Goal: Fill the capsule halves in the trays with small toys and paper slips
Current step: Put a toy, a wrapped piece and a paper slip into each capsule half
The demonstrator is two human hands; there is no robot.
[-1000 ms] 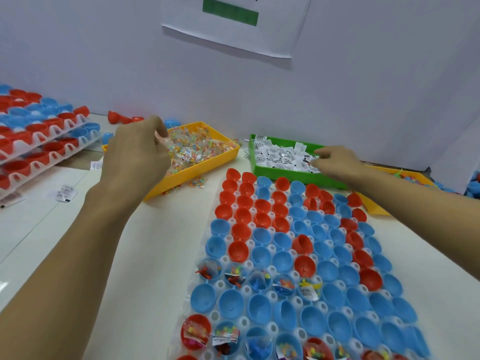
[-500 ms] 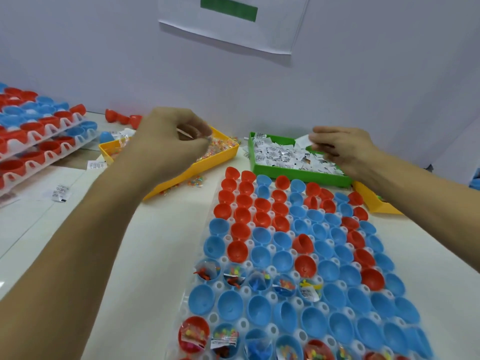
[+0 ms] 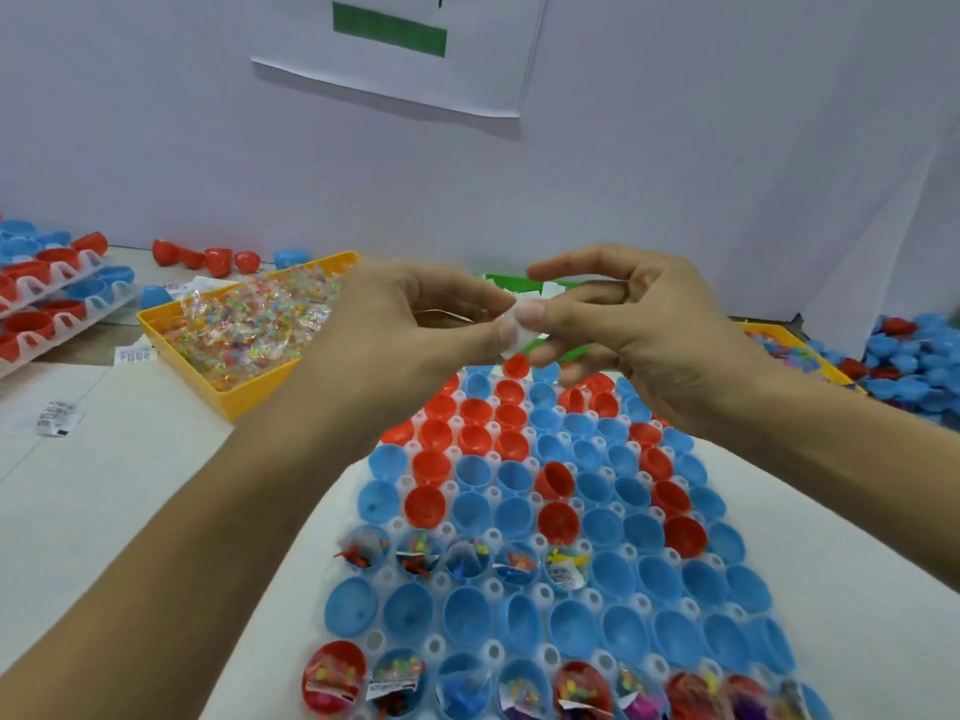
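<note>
Now | left hand [image 3: 410, 324] and right hand [image 3: 623, 324] have left the yellow toy bin [image 3: 244, 392] and green slip bin [image 3: 498, 281], meeting above the capsule tray [image 3: 519, 579] | both pinch one small white item (blurred; probably slip with toy packet) [image 3: 519, 324] | next: load an empty half.

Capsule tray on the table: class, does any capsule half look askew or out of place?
Yes. One red half in the capsule tray lies tipped on its side while its neighbours sit mouth-up. Also, loose red capsules lie along the wall behind the yellow toy bin, outside any tray.
</note>
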